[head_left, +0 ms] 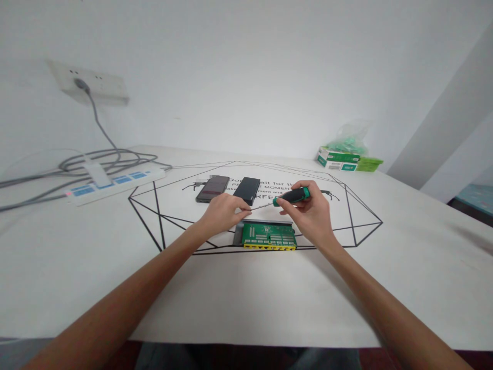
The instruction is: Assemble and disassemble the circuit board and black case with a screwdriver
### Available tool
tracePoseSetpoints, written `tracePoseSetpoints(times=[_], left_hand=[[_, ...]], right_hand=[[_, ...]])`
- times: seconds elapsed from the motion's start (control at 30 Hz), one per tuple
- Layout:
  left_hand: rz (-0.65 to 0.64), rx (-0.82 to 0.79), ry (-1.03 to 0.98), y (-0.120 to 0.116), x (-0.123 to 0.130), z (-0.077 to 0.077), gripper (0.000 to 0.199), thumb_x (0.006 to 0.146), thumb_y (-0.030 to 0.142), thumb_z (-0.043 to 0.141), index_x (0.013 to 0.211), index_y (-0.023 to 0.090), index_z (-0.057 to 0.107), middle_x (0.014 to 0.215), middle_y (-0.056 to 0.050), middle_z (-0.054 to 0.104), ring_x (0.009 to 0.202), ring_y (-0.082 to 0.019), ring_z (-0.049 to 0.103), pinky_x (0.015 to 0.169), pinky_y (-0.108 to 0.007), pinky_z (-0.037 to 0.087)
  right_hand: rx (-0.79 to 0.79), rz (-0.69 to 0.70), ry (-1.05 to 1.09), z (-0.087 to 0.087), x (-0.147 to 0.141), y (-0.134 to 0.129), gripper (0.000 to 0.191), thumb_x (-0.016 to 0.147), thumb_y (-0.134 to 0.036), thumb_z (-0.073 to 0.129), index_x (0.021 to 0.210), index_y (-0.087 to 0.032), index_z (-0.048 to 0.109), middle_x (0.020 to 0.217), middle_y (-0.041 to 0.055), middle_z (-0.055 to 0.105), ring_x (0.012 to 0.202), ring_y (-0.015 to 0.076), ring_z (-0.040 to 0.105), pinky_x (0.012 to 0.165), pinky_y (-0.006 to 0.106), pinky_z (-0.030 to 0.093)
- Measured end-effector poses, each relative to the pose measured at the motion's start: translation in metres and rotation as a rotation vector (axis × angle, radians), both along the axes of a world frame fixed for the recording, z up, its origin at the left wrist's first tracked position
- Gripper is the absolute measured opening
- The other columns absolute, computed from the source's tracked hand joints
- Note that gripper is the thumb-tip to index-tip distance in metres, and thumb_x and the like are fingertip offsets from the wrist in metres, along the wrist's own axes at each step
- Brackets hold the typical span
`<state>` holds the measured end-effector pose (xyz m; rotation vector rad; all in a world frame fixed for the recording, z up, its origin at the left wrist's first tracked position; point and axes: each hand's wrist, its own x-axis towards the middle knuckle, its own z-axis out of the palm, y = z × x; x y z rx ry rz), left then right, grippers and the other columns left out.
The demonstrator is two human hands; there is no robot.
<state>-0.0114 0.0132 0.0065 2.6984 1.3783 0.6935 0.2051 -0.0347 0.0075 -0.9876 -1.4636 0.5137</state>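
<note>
My right hand point(314, 213) is closed around the black and green handle of a screwdriver point(293, 197), whose thin shaft points left. The fingers of my left hand point(223, 213) are pinched together at the tip of that shaft. Below and between both hands, a green circuit board point(268, 234) with a yellow front edge lies in a dark housing point(239, 234). Just behind my left hand are a phone point(213, 188) and a black box-shaped object point(247, 190), side by side on the table.
On the left, a white power strip point(115, 183) sits with coiled grey cables point(96, 159) behind it. A wall socket point(92, 82) holds a plug. Green and white boxes point(339, 158) with a plastic bag stand at the back right of the white table point(246, 303).
</note>
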Motion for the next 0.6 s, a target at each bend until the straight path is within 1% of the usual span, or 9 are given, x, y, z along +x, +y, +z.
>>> tracePoseSetpoints(times=[0.1, 0.17, 0.3, 0.4, 0.5, 0.6], left_hand=[[-0.01, 0.015, -0.007, 0.0, 0.0, -0.001, 0.017, 0.083, 0.028, 0.062, 0.086, 0.02, 0.077, 0.091, -0.004, 0.076, 0.082, -0.021, 0.068, 0.07, -0.028, 0.046], [-0.045, 0.023, -0.027, 0.0, 0.0, -0.002, 0.017, 0.083, 0.029, 0.062, 0.086, 0.02, 0.076, 0.091, -0.004, 0.076, 0.081, -0.02, 0.068, 0.07, -0.028, 0.047], [-0.172, 0.017, -0.114, -0.004, 0.003, 0.0, 0.022, 0.081, 0.036, 0.065, 0.091, 0.019, 0.075, 0.094, -0.005, 0.075, 0.085, -0.019, 0.068, 0.078, -0.029, 0.049], [-0.259, -0.023, -0.206, -0.013, 0.01, 0.006, 0.032, 0.081, 0.043, 0.065, 0.098, 0.018, 0.073, 0.102, -0.007, 0.073, 0.092, -0.021, 0.066, 0.084, -0.032, 0.05], [-0.319, -0.061, -0.296, -0.022, 0.018, 0.011, 0.027, 0.087, 0.037, 0.058, 0.099, 0.017, 0.072, 0.103, -0.007, 0.073, 0.094, -0.019, 0.065, 0.086, -0.033, 0.05], [-0.346, -0.087, -0.364, -0.026, 0.023, 0.01, 0.023, 0.089, 0.031, 0.056, 0.099, 0.017, 0.072, 0.102, -0.006, 0.073, 0.095, -0.018, 0.065, 0.088, -0.033, 0.05]], right_hand=[[0.003, 0.013, 0.017, 0.001, 0.0, 0.0, 0.039, 0.071, -0.032, 0.073, 0.099, -0.023, 0.048, 0.075, -0.0002, 0.065, 0.068, 0.019, 0.07, 0.055, 0.03, 0.062], [0.003, 0.019, 0.036, 0.002, -0.001, -0.001, 0.042, 0.071, -0.032, 0.073, 0.102, -0.022, 0.047, 0.075, -0.0002, 0.066, 0.067, 0.0192, 0.07, 0.055, 0.03, 0.061], [0.022, 0.027, 0.076, 0.01, -0.002, -0.004, 0.05, 0.071, -0.032, 0.073, 0.11, -0.022, 0.043, 0.074, -0.0001, 0.068, 0.064, 0.0197, 0.071, 0.056, 0.031, 0.061], [0.061, -0.015, 0.089, 0.015, 0.0, -0.005, 0.054, 0.073, -0.033, 0.072, 0.115, -0.021, 0.04, 0.069, -0.0015, 0.066, 0.057, 0.0186, 0.069, 0.053, 0.03, 0.059], [0.125, -0.083, 0.069, 0.019, 0.005, -0.001, 0.055, 0.075, -0.036, 0.07, 0.119, -0.021, 0.039, 0.067, -0.003, 0.064, 0.049, 0.0157, 0.065, 0.05, 0.028, 0.055], [0.188, -0.136, 0.008, 0.023, 0.006, 0.006, 0.054, 0.078, -0.037, 0.068, 0.121, -0.022, 0.04, 0.069, -0.0031, 0.062, 0.046, 0.0131, 0.062, 0.045, 0.026, 0.052]])
